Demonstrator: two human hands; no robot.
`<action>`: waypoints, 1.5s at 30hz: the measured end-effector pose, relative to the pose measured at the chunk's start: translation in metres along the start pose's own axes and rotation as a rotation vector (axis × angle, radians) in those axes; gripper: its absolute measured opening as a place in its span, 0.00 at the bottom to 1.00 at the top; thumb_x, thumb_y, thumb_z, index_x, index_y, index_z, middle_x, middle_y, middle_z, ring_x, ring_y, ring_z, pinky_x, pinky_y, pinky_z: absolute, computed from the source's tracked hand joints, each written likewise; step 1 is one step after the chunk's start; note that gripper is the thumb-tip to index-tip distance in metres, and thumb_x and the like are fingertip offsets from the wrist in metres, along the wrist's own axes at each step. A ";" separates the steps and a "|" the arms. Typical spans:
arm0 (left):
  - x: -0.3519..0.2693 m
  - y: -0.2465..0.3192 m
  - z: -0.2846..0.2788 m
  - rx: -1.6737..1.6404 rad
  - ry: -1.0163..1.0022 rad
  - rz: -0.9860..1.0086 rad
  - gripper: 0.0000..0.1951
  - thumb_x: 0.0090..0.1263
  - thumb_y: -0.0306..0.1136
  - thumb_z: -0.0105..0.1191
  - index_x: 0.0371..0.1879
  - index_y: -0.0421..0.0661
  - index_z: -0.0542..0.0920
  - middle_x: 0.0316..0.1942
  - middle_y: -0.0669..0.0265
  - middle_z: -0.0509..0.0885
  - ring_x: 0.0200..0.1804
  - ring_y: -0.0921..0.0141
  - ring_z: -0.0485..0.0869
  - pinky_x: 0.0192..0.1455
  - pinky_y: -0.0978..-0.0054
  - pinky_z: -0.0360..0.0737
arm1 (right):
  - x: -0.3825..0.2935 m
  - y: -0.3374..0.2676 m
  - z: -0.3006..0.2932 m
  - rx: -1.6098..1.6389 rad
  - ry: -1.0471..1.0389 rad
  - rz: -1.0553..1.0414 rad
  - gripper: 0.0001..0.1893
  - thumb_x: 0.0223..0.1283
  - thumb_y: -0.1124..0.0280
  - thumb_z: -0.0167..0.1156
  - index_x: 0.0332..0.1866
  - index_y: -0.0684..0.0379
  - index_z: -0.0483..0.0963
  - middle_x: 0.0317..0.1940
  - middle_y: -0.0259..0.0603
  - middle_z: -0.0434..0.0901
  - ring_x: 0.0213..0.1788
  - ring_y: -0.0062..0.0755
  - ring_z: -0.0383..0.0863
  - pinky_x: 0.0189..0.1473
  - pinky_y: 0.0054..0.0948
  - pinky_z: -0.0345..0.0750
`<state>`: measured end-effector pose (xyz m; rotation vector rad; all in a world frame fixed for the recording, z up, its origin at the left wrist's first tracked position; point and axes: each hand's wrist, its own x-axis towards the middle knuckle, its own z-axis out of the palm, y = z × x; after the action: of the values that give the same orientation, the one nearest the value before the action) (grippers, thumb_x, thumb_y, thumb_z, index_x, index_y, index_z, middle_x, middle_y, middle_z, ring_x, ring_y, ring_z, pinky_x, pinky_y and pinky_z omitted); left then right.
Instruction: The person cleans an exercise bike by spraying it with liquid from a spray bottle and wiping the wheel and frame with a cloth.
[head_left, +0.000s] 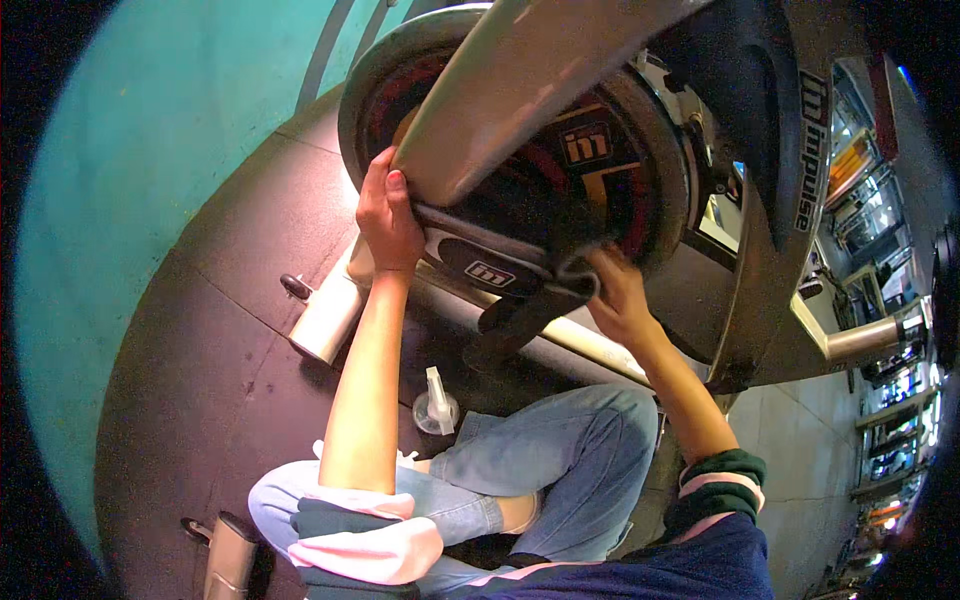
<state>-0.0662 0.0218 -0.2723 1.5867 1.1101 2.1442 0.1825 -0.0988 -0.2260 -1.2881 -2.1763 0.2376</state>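
My left hand (390, 217) grips the lower end of a grey frame tube (480, 112) on an exercise machine, beside the round flywheel housing (679, 172). A dark pedal-like part (487, 266) bearing a maker's logo lies between my hands. My right hand (619, 292) is closed on a grey cloth (581, 274) at the right end of that part; the cloth is blurred. A clear spray bottle (435, 409) with a white trigger head stands on the floor below, in front of my crossed legs.
The machine's base tube (326, 322) with a small black wheel (296, 286) rests on the dark tiled floor (217, 360). A teal wall (150, 135) rises at left. Another machine's foot (229, 555) is at lower left. The Impulse machine's frame (799, 195) stands at right.
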 end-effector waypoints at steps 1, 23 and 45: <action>-0.001 0.000 0.001 0.014 0.001 -0.010 0.26 0.72 0.50 0.34 0.46 0.38 0.76 0.39 0.50 0.80 0.43 0.56 0.79 0.47 0.66 0.73 | 0.011 -0.002 0.001 -0.099 0.014 -0.046 0.21 0.48 0.81 0.49 0.51 0.64 0.71 0.45 0.55 0.75 0.51 0.54 0.75 0.56 0.35 0.69; 0.030 -0.011 -0.044 -0.821 -0.418 -0.608 0.26 0.71 0.42 0.30 0.52 0.31 0.74 0.51 0.55 0.79 0.54 0.66 0.75 0.63 0.71 0.64 | 0.061 -0.051 0.024 -0.648 -0.161 -0.737 0.25 0.47 0.70 0.51 0.54 0.65 0.71 0.50 0.46 0.73 0.58 0.45 0.70 0.64 0.44 0.65; 0.041 -0.008 -0.059 -0.884 -0.505 -0.762 0.33 0.66 0.53 0.33 0.57 0.37 0.72 0.43 0.57 0.82 0.44 0.68 0.79 0.55 0.75 0.71 | 0.137 -0.100 0.098 -0.932 -0.298 -0.837 0.20 0.46 0.71 0.50 0.44 0.72 0.75 0.47 0.48 0.76 0.56 0.39 0.71 0.66 0.35 0.62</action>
<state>-0.1364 0.0268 -0.2556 0.9534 0.3751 1.2951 0.0038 -0.0207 -0.2072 -0.5993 -3.0017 -1.0805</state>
